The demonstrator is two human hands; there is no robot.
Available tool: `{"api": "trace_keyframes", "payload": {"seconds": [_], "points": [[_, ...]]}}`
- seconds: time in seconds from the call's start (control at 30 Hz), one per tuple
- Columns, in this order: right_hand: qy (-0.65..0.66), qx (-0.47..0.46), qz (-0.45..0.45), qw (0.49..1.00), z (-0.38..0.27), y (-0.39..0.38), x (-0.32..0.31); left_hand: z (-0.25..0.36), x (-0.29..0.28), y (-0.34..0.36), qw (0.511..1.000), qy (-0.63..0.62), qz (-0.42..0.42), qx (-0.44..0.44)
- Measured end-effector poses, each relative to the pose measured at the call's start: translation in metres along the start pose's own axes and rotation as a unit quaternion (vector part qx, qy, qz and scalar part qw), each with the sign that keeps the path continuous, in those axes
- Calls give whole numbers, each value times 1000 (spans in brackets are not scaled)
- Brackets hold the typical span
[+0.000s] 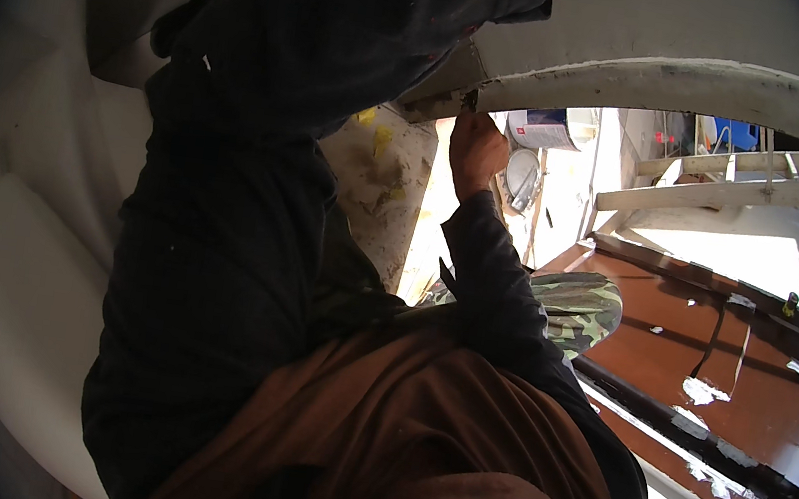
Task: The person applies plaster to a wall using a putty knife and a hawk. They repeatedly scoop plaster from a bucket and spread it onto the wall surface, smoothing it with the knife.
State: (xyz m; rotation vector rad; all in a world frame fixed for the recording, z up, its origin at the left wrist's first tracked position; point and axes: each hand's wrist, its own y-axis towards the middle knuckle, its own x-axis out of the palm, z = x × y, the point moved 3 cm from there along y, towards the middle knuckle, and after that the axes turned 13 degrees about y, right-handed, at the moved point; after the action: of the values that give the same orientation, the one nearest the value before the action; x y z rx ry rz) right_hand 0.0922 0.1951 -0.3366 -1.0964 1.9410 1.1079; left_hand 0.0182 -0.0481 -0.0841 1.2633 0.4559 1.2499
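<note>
My right hand [479,154] is closed, knuckles up, against the lower edge of an off-white curved panel [663,90]. A small dark patch or object shows just above the fingers; whether I hold it cannot be made out. My left arm, in a dark sleeve [285,43], bends up across the upper left and crosses the panel. The left hand itself does not show. Below the right hand lies a pale stained surface [382,192] with yellow marks.
Beyond the right hand stand a paint can [544,127] and a round light container [522,177]. A white ladder [729,197] lies at the upper right. On the right is a reddish-brown panel [653,359] with white patches. Smooth white surfaces [19,300] curve along my left.
</note>
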Motion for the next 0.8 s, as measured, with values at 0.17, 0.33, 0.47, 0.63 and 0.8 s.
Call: {"api": "trace_keyframes", "payload": {"seconds": [0.17,0.33,0.47,0.63,0.8], "points": [[-68,107,-80,989,11,-5,-1,2,1,1,1000,1,-2,3],[-11,16,-55,998,6,-2,3,3,2,1,1000,-2,-3,5],[-49,38,-78,995,7,8,13,3,2,2,1000,2,-5,5],[-53,71,-62,994,9,6,13,3,2,2,1000,2,-6,3],[-53,72,-45,995,5,-9,2,3,1,2,1000,4,-7,3]]}}
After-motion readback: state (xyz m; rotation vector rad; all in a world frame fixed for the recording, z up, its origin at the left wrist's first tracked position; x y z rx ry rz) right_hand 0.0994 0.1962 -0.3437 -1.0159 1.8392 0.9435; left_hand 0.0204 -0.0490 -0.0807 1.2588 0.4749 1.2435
